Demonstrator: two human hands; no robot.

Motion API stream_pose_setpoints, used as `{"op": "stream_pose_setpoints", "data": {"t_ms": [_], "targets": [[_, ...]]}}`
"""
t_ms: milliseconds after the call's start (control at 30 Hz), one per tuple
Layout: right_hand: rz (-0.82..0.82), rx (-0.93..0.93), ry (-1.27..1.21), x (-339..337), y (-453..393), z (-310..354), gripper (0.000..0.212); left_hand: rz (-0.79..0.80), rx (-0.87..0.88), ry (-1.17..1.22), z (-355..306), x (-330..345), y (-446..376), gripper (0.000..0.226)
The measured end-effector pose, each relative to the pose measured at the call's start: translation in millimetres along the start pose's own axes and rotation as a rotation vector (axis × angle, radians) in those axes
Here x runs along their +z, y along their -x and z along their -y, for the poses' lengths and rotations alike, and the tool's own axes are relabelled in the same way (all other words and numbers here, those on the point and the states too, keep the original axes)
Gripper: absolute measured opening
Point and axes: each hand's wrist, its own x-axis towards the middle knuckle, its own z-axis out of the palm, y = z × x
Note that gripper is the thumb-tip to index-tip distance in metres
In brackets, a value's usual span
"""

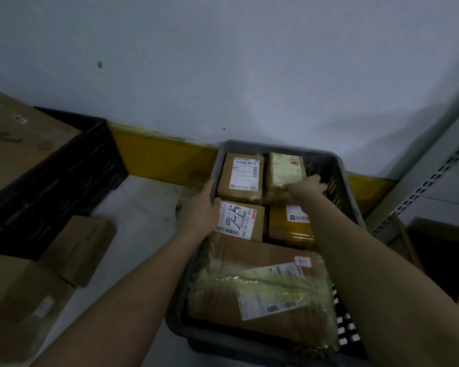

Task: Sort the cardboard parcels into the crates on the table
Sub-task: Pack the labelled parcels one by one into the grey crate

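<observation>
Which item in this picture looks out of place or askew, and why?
The large film-wrapped parcel at the near end of the grey crate lies askew, not squared to the walls like the four smaller parcels beyond it. Its wrap is wrinkled. Nothing looks spilled.

Inside the grey crate (339, 165) five parcels pack the floor edge to edge, leaving only a narrow gap along its right wall, while left of the crate bare tabletop (141, 207) stays open up to the black crate (64, 176).
</observation>
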Motion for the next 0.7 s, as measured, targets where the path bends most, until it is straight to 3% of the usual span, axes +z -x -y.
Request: {"op": "stream_pose_setpoints", "data": {"t_ms": [33,100,167,233,333,533,700], "targets": [[-0.067,-0.100,0.134,-8.8,4.3,5.8,0.075,-0.004,-0.089,0.167,4.5,-2.3,0.8,0.050],[-0.237,-0.341,0.196,-26.8,10.3,21.0,0.060,0.025,-0.366,0.477,22.3,-11.4,3.1,0.048],[-0.310,-0.524,0.109,-36.9,17.9,35.4,0.045,0.098,-0.539,0.516,54.9,-26.6,13.8,0.048],[-0.250,-0.632,0.077,-35.0,29.0,45.6,0.039,0.095,-0.544,0.372,90.8,-42.8,24.0,0.044],[-0.037,-0.692,0.083,-4.4,57.8,59.8,0.038,0.008,-0.535,0.286,121.9,-55.4,34.1,0.036],[0.292,-0.609,0.269,91.6,108.8,57.7,0.055,0.033,-0.413,0.280,122.8,-41.9,51.3,0.040],[0.131,-0.599,0.413,132.5,115.1,70.6,0.057,0.098,-0.328,0.425,128.3,-41.5,26.3,0.034]]}}
